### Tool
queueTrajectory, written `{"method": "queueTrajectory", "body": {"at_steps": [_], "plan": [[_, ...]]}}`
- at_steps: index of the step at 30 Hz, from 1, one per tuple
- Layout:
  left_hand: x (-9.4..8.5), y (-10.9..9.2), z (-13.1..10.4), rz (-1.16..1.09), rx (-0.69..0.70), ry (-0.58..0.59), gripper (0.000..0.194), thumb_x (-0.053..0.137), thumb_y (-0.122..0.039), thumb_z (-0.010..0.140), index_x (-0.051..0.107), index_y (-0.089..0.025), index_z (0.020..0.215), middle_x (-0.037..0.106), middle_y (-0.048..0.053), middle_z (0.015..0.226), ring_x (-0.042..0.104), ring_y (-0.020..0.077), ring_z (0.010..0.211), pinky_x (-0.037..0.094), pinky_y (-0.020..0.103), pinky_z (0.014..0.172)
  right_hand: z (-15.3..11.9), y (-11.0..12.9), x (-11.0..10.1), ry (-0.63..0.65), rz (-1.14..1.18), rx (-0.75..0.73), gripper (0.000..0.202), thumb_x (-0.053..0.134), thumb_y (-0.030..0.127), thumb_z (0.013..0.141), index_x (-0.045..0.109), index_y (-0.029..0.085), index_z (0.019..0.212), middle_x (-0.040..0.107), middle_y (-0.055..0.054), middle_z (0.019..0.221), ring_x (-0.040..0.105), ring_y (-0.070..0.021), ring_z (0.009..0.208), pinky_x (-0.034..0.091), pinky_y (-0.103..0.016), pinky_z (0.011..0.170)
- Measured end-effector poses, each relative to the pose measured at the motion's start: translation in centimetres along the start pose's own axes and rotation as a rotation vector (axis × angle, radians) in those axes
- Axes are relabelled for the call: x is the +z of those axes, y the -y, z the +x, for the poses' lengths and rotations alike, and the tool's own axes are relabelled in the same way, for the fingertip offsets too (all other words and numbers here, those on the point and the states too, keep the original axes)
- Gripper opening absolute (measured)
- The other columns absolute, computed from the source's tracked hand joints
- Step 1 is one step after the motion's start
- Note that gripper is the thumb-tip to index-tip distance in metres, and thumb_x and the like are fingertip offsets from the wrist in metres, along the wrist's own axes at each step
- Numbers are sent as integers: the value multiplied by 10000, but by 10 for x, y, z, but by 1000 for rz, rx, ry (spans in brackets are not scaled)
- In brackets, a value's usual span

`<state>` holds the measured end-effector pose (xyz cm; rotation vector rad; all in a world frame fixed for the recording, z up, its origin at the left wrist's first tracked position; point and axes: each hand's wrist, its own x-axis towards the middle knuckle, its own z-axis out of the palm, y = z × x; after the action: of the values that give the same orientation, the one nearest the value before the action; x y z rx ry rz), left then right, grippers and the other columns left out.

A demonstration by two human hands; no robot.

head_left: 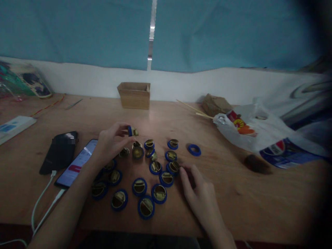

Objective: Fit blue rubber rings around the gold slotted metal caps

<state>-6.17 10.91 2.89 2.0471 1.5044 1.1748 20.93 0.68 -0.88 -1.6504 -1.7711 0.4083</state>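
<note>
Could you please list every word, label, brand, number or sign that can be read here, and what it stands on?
No word or number is clear enough to quote.
Blue wrapper: round red, white and blue logo; lettering blurred.
Lit phone: screen text too small.
White plastic bag: red and yellow print there, unreadable.
White box: blue label, unreadable.

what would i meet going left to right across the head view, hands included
White power strip → black device → left hand holding a blue-rimmed piece → right hand → white plastic bag.
</note>
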Motion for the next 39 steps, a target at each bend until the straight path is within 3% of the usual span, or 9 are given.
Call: {"method": "queueTrajectory", "body": {"at_steps": [4, 7, 13, 20, 24, 27, 32, 36, 39], "plan": [[-1, 2, 0, -23, -31, -40, 357, 719, -354, 775, 596, -186, 1065, 753, 79, 989, 729, 230, 867, 578, 338, 764, 1, 0, -1, 51, -16, -11, 192, 477, 338, 946, 574, 209, 1050, 692, -65, 918, 675, -228, 800, 528, -356, 706], [0, 6, 2, -12, -71, -113, 362, 723, -390, 765, 608, -188, 1043, 752, 79, 982, 732, 226, 828, 581, 334, 737, 3, 1, 3, 87, -46, -60, 248, 482, 321, 941, 568, 188, 1133, 677, -101, 1016, 662, -250, 892, 535, -386, 764], [6, 26, 6, -149, -92, -199, 451, 695, -374, 785, 541, -180, 1161, 683, 111, 1151, 720, 209, 905, 587, 322, 779, 4, -4, 9, 30, -85, -113, 256, 423, 218, 946, 584, 190, 1143, 659, -112, 1107, 651, -257, 978, 533, -417, 839], [5, 37, 7, 101, -97, -150, 478, 742, -433, 728, 591, -183, 1106, 703, 82, 976, 689, 211, 759, 559, 349, 711, 2, -3, 7, 34, -79, -82, 242, 437, 221, 934, 569, 191, 1134, 672, -109, 1106, 654, -262, 980, 534, -419, 837], [2, 36, 6, 281, -52, -72, 366, 734, -413, 740, 646, -188, 1016, 679, 93, 999, 653, 261, 885, 500, 383, 825, 3, -1, 7, 46, -96, -62, 248, 434, 231, 929, 559, 187, 1138, 668, -115, 1120, 649, -274, 1005, 531, -430, 847], [2, 38, 5, 363, -40, 12, 324, 693, -400, 776, 648, -186, 1015, 687, 95, 962, 655, 269, 864, 499, 373, 789, 3, 0, 7, 56, -101, -60, 251, 427, 233, 928, 553, 186, 1141, 665, -118, 1130, 647, -274, 1012, 528, -431, 853], [6, 43, 2, 429, -42, 118, 317, 582, -361, 850, 620, -178, 1106, 708, 113, 1015, 660, 296, 936, 493, 395, 821, 3, 0, 7, 76, -115, -56, 256, 418, 242, 930, 541, 187, 1148, 662, -122, 1124, 645, -276, 1000, 526, -435, 846], [3, 36, 4, 426, -38, 118, 358, 406, -367, 937, 607, -147, 1134, 675, 141, 1145, 623, 298, 1064, 464, 420, 905, 3, 2, 8, 72, -102, -53, 252, 423, 252, 926, 545, 185, 1136, 658, -123, 1125, 650, -273, 981, 531, -428, 819], [-9, 28, 6, 401, -17, 155, 344, 467, -411, 902, 649, -150, 1033, 702, 120, 1046, 639, 273, 1005, 480, 387, 886, 2, 1, 3, 51, -51, -40, 238, 439, 274, 924, 556, 188, 1112, 683, -108, 1060, 669, -253, 918, 539, -400, 787]]}}
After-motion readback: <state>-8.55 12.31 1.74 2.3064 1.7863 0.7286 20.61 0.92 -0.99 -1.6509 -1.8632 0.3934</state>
